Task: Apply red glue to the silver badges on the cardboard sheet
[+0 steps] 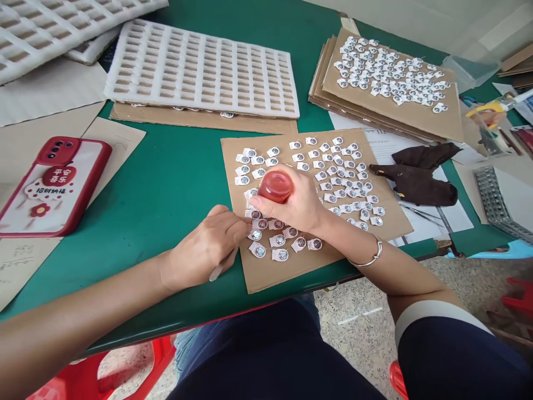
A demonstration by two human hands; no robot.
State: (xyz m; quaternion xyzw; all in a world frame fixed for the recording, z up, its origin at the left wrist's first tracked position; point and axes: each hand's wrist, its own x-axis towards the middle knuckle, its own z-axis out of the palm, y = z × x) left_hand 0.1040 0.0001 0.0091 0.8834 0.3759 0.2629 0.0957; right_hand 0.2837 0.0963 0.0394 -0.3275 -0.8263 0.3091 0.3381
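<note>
My right hand (297,203) is closed around a reddish, see-through squeeze bottle (276,186), its rounded base turned up towards me. The bottle's lower end is hidden behind the fingers. Beside it, my left hand (210,247) is closed in a pinch at the left edge of a cardboard sheet (266,278). A slim pale tool (217,272) sticks out from under the left palm; its working end is hidden. On the sheet lie many small white tabs with round silvery discs (283,254), several of them directly under and around both hands.
White foam grid tray (204,69) lies behind on cardboard. Stacked cardboard sheets (391,75) bear more disc tabs at the back right. A dark brown cloth (425,178) and tweezers (422,212) lie right of the sheet. A red-cased phone (54,186) is at left on the green table (166,178).
</note>
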